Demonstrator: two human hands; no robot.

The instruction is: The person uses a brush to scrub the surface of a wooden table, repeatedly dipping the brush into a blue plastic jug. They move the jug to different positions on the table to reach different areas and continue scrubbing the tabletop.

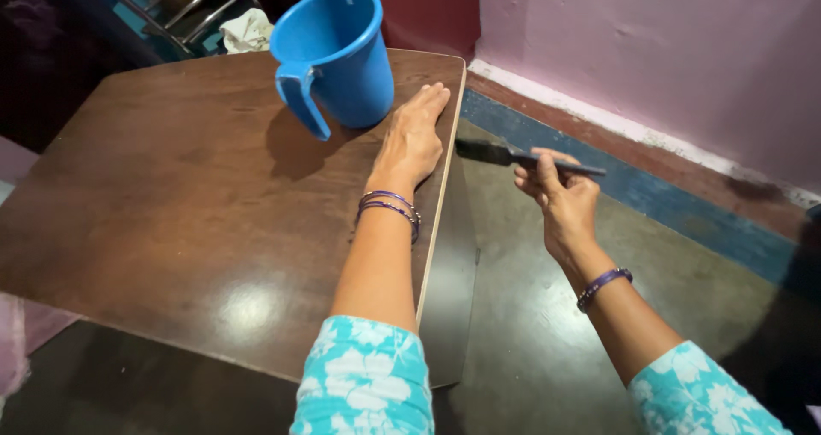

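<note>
Head view, looking down: the largest thing is the dark brown wooden tabletop, which spreads out to the left of and under the left hand's fingers. Beyond the right hand's fingertips rises the pink wall, with a blue and reddish painted band along its foot. Under the right hand lies the dark, shiny floor.

A blue plastic mug with a handle stands upright on the tabletop, just to the left of the left hand's fingertips, close but seemingly not touching. It carries no label.

The left hand lies flat, palm down, along the table's right edge, fingers straight and pressed together, pointing away from the person. Purple bangles circle the wrist.

The right hand is off the table, over the floor, fingers curled shut around the handle of a dark paintbrush. The brush lies level, its bristles pointing left from the fingers and reaching the table's edge, just right of the left hand's knuckles.

A crumpled white cloth lies well beyond the mug.
</note>
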